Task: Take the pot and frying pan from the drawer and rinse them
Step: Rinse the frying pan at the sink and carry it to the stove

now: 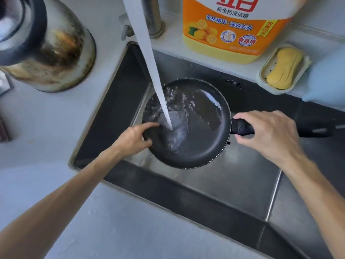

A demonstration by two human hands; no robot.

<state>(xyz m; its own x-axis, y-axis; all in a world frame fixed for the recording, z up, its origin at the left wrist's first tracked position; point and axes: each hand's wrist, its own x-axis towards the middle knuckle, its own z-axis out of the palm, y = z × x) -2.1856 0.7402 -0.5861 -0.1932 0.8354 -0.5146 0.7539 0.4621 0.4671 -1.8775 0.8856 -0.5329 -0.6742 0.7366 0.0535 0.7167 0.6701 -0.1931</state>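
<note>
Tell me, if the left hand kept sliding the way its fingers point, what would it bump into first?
Probably the stream of water falling into the frying pan; the left hand fingers already reach over the rim toward it, though depth is unclear.

One frying pan [186, 124], one pot [46, 43] (scorched), one detergent bottle [224, 28].

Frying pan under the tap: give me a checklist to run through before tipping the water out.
1. Right hand grips the black frying pan's handle: ok.
2. Left hand holds the pan's rim: ok.
3. White water stream lands inside the pan: ok.
4. Pan is over the dark steel sink: ok.
5. Pan's underside rinsed: cannot tell.
6. Scorched steel pot rinsed: cannot tell; it sits on the counter.
</note>
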